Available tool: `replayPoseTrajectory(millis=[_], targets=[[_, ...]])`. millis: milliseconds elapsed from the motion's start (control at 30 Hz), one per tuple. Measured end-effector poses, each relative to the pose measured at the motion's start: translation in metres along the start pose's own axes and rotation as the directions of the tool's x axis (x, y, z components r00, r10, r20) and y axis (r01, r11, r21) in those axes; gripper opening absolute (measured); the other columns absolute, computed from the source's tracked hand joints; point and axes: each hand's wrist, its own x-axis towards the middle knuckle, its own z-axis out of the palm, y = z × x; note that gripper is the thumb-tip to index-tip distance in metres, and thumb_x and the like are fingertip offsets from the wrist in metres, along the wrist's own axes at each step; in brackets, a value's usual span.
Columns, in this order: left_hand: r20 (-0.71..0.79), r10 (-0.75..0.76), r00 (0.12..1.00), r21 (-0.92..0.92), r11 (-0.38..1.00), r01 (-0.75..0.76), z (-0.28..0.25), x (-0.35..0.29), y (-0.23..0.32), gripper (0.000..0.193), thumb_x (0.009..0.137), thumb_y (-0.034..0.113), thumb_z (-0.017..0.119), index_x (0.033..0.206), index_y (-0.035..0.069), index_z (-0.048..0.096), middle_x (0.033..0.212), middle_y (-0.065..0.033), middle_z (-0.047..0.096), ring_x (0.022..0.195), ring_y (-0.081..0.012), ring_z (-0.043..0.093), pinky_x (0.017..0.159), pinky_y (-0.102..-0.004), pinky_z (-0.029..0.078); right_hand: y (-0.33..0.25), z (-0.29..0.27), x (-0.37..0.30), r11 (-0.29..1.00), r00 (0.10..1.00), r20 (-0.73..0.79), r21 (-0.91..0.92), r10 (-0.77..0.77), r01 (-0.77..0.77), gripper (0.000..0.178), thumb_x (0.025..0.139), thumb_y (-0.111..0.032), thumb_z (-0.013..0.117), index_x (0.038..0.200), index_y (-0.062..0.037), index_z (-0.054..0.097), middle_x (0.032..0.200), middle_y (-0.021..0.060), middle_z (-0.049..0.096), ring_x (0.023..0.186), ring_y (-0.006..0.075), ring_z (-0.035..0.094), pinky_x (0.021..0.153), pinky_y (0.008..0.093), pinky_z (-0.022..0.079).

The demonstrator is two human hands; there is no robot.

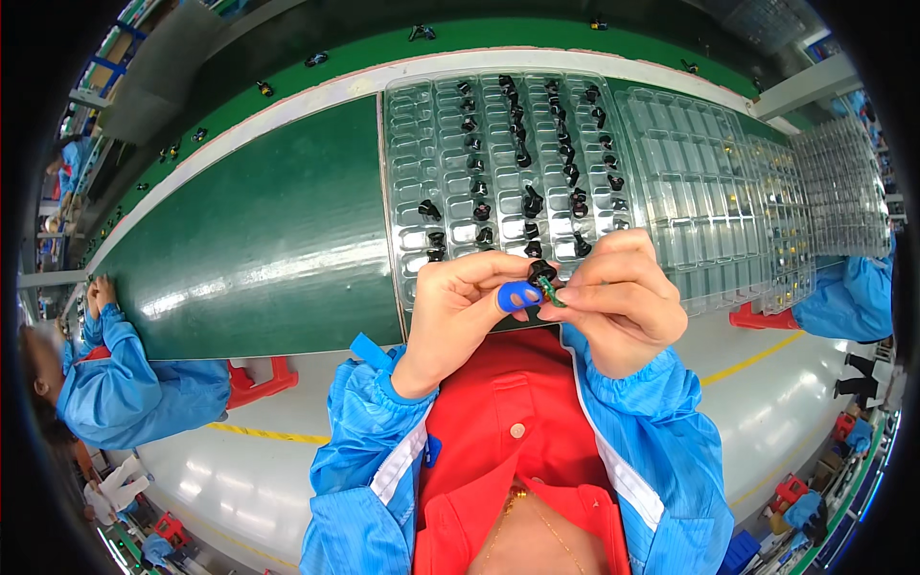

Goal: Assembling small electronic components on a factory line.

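Observation:
In front of my chest both hands meet at a small black plastic part. My left hand, with a blue finger cot on its thumb, pinches this part. From the other side the fingertips of my right hand are closed on a small green circuit board, which touches the black part. Whether the two are joined I cannot tell. Just beyond my hands lies a clear plastic tray, its pockets partly filled with several black parts in columns.
More clear trays lie at the right, with a stack of them farther right. Beyond a pale rail, small parts sit on a green conveyor belt. Co-workers in blue sleeves sit along the green table.

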Motion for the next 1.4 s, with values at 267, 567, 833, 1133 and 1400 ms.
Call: replayPoseTrajectory(millis=[267, 567, 833, 1133, 1400], targets=[[0.120, 0.293, 0.949, 0.517, 0.797, -0.312, -0.006, 0.006, 0.003, 0.027, 0.074, -0.005, 0.059, 0.100, -0.001, 0.061, 0.090, -0.0126, 0.065, 0.079, -0.0182, 0.064, 0.064, -0.0259, 0.052, 0.004, 0.003, 0.004, 0.788, 0.879, 0.079, 0.411, 0.470, -0.458, 0.031, 0.052, 0.001, 0.078, 0.080, -0.0007, 0.065, 0.088, 0.0076, 0.056, 0.076, 0.0153, 0.052, 0.065, 0.0267, 0.044], [0.183, 0.391, 0.902, 0.573, 0.704, -0.421, -0.004, 0.010, 0.011, 0.018, 0.072, -0.008, 0.058, 0.088, -0.002, 0.064, 0.082, -0.0130, 0.066, 0.077, -0.0221, 0.064, 0.068, -0.0268, 0.051, 0.005, -0.002, 0.008, 0.741, 0.868, 0.278, 0.453, 0.411, -0.495, 0.036, 0.056, 0.003, 0.076, 0.091, -0.0023, 0.068, 0.088, 0.0065, 0.052, 0.083, 0.0156, 0.051, 0.072, 0.0264, 0.043], [0.169, -0.056, 0.984, -0.324, 0.940, 0.110, 0.001, 0.018, -0.003, 0.033, 0.086, 0.019, 0.057, 0.109, -0.004, 0.050, 0.103, -0.0104, 0.056, 0.094, -0.0144, 0.054, 0.081, -0.0285, 0.046, 0.017, -0.003, 0.004, 0.626, 0.889, 0.225, 0.642, 0.398, -0.443, 0.014, 0.070, 0.004, 0.064, 0.083, -0.0001, 0.069, 0.094, 0.0099, 0.049, 0.086, 0.0176, 0.049, 0.076, 0.0285, 0.042], [0.191, 0.063, 0.980, -0.025, 0.998, -0.059, 0.007, 0.025, -0.010, 0.021, 0.087, 0.012, 0.054, 0.101, -0.003, 0.053, 0.095, -0.0065, 0.053, 0.085, -0.0120, 0.052, 0.078, -0.0249, 0.043, 0.020, -0.015, 0.013, 0.934, 0.955, 0.149, 0.213, 0.257, -0.285, 0.016, 0.066, -0.001, 0.068, 0.081, -0.0034, 0.069, 0.088, 0.0088, 0.054, 0.087, 0.0244, 0.048, 0.074, 0.0341, 0.040], [0.177, 0.277, 0.944, 0.308, 0.896, -0.321, 0.010, 0.033, -0.012, 0.018, 0.085, 0.009, 0.054, 0.097, -0.004, 0.052, 0.090, -0.0094, 0.052, 0.080, -0.0149, 0.053, 0.071, -0.0251, 0.045, 0.026, -0.018, 0.011, 0.721, 0.871, 0.219, 0.492, 0.441, -0.488, 0.006, 0.077, -0.003, 0.063, 0.080, 0.0020, 0.064, 0.094, 0.0087, 0.050, 0.084, 0.0157, 0.051, 0.074, 0.0270, 0.043]])
